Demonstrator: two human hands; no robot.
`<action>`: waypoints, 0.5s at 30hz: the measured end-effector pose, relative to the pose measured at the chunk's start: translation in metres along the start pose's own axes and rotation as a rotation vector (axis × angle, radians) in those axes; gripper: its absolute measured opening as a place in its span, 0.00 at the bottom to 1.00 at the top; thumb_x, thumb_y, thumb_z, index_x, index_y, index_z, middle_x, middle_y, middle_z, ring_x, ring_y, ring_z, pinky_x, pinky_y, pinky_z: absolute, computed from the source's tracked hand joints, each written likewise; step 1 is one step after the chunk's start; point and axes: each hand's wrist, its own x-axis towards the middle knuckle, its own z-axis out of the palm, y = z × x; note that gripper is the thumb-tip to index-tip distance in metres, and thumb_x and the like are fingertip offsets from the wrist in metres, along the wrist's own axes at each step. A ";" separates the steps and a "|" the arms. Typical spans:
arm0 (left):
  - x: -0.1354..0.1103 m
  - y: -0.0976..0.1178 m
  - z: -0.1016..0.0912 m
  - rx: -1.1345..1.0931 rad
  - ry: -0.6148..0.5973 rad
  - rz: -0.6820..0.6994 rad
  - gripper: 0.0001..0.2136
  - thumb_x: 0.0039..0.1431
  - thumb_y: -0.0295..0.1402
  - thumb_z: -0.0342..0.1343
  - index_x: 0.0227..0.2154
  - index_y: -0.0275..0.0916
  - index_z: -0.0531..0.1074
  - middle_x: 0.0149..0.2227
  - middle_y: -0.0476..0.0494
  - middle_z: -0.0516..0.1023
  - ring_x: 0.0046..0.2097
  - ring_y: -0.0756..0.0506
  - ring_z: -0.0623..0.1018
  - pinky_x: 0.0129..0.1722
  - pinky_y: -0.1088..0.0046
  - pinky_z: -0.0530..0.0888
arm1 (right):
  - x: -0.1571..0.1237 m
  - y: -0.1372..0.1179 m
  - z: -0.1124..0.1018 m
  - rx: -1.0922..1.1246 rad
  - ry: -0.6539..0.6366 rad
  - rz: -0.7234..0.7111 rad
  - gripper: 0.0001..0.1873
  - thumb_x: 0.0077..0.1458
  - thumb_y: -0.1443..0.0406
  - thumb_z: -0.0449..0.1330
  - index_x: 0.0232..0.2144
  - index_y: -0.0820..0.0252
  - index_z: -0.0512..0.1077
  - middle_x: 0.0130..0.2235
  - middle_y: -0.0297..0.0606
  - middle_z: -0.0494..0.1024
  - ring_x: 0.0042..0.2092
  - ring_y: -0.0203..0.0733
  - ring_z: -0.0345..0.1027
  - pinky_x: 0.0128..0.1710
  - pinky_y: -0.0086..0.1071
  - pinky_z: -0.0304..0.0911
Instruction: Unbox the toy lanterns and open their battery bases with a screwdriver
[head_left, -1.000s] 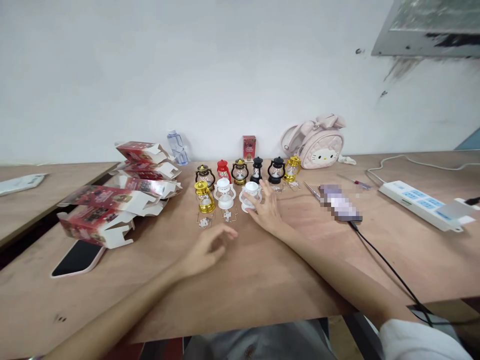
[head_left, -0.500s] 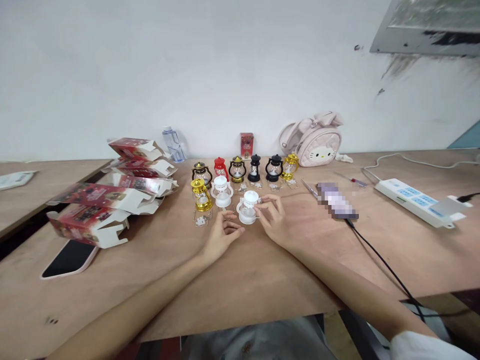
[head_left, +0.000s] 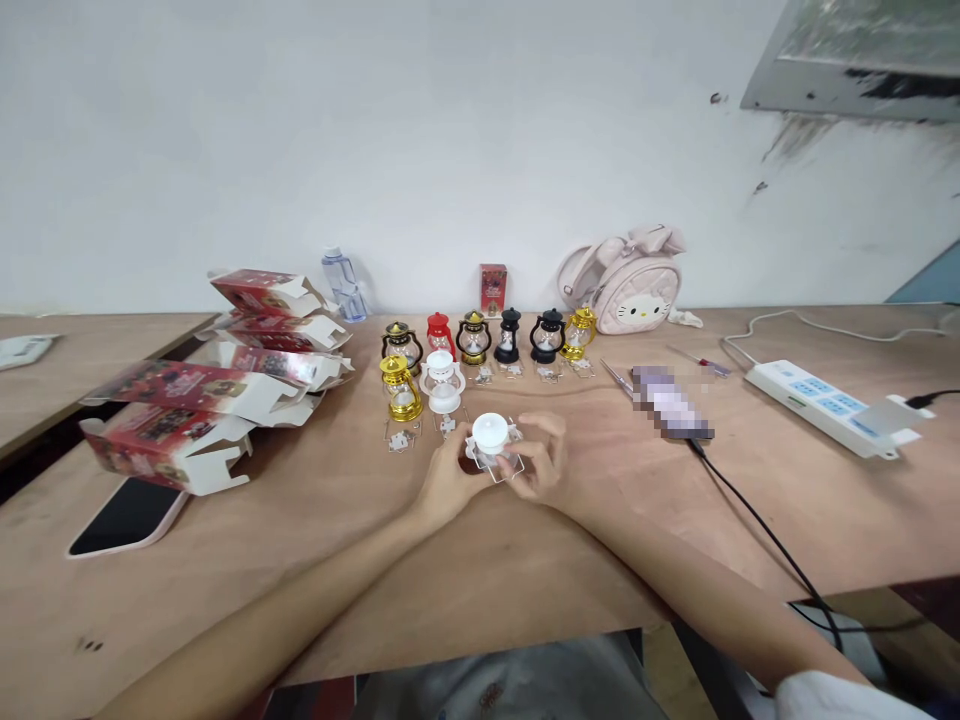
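In the middle of the table, a small white lantern is tipped with its round cap toward me. My left hand wraps round its left side. The curled fingers of my right hand are at the right side, by a thin white wire handle that shows below the cap. The hands hide much of the lantern's body. Just beyond stands a second white lantern, with a gold lantern on its left. Small wire and plate pieces lie in front of them.
Behind stands a row of lanterns, among them a red lantern and a black lantern. Opened red boxes pile up at left over a phone. A screwdriver, another phone and a power strip are at right.
The white lantern has come nearer and tipped its top toward me. My left hand has closed round it, having been beside it before. My right hand has moved lower with it.
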 end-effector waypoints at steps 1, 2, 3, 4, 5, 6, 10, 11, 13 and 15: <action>-0.001 0.000 0.000 -0.029 0.011 -0.005 0.21 0.43 0.38 0.64 0.39 0.38 0.66 0.37 0.46 0.74 0.39 0.44 0.74 0.38 0.70 0.70 | -0.002 0.002 0.001 -0.005 -0.031 0.003 0.07 0.48 0.60 0.62 0.31 0.52 0.70 0.43 0.41 0.68 0.45 0.50 0.63 0.47 0.48 0.59; -0.002 0.000 -0.001 -0.051 0.021 -0.006 0.21 0.43 0.38 0.65 0.39 0.38 0.66 0.36 0.46 0.74 0.38 0.45 0.73 0.37 0.71 0.70 | -0.002 0.003 0.000 0.002 -0.066 0.016 0.07 0.47 0.58 0.63 0.30 0.51 0.71 0.41 0.40 0.69 0.44 0.50 0.63 0.47 0.48 0.58; -0.004 0.001 -0.002 -0.067 0.031 -0.001 0.21 0.42 0.39 0.65 0.39 0.38 0.65 0.36 0.47 0.74 0.37 0.45 0.73 0.36 0.72 0.69 | -0.001 0.004 -0.001 0.020 -0.092 0.034 0.09 0.47 0.56 0.64 0.28 0.51 0.71 0.40 0.40 0.69 0.44 0.49 0.63 0.47 0.47 0.57; -0.005 0.002 -0.003 -0.071 0.042 0.012 0.21 0.42 0.39 0.65 0.39 0.38 0.65 0.36 0.46 0.74 0.37 0.46 0.73 0.36 0.72 0.69 | 0.000 0.004 -0.002 0.046 -0.096 0.056 0.10 0.46 0.54 0.64 0.27 0.51 0.70 0.39 0.39 0.69 0.43 0.49 0.63 0.47 0.47 0.57; -0.006 0.004 -0.004 -0.064 0.052 0.029 0.21 0.43 0.39 0.65 0.38 0.38 0.65 0.36 0.46 0.73 0.37 0.46 0.72 0.36 0.72 0.68 | 0.003 0.002 -0.004 0.078 -0.070 0.083 0.12 0.46 0.52 0.63 0.26 0.52 0.70 0.39 0.40 0.69 0.43 0.49 0.63 0.47 0.46 0.57; -0.006 0.006 -0.006 -0.049 0.069 0.046 0.19 0.45 0.40 0.64 0.37 0.38 0.65 0.37 0.46 0.72 0.38 0.46 0.72 0.37 0.73 0.68 | 0.006 0.001 -0.007 0.109 -0.019 0.119 0.13 0.48 0.52 0.62 0.25 0.53 0.69 0.39 0.40 0.68 0.43 0.48 0.62 0.47 0.45 0.57; -0.008 0.010 -0.014 -0.045 0.183 0.029 0.17 0.51 0.41 0.59 0.40 0.38 0.64 0.39 0.45 0.70 0.40 0.46 0.70 0.39 0.73 0.67 | 0.021 -0.001 -0.013 0.200 0.190 0.431 0.19 0.59 0.55 0.49 0.21 0.58 0.65 0.34 0.38 0.66 0.37 0.40 0.63 0.39 0.36 0.59; -0.009 0.010 -0.016 -0.068 0.202 0.004 0.17 0.51 0.41 0.58 0.40 0.38 0.64 0.39 0.45 0.70 0.39 0.47 0.71 0.37 0.73 0.67 | 0.024 0.000 -0.012 0.226 0.199 0.532 0.21 0.60 0.56 0.48 0.20 0.59 0.64 0.32 0.37 0.65 0.35 0.38 0.62 0.37 0.34 0.59; -0.009 0.009 -0.018 -0.103 0.212 -0.051 0.18 0.50 0.42 0.59 0.40 0.39 0.63 0.35 0.47 0.70 0.34 0.49 0.71 0.33 0.74 0.67 | 0.027 0.006 -0.009 0.317 0.152 0.720 0.22 0.60 0.55 0.48 0.19 0.59 0.64 0.27 0.33 0.64 0.30 0.35 0.60 0.32 0.30 0.57; -0.009 0.008 -0.018 -0.133 0.189 -0.098 0.18 0.50 0.41 0.59 0.39 0.39 0.62 0.30 0.51 0.69 0.28 0.51 0.69 0.28 0.76 0.66 | 0.027 0.012 -0.004 0.446 0.072 0.865 0.21 0.58 0.53 0.50 0.20 0.59 0.65 0.24 0.31 0.64 0.26 0.34 0.58 0.28 0.28 0.56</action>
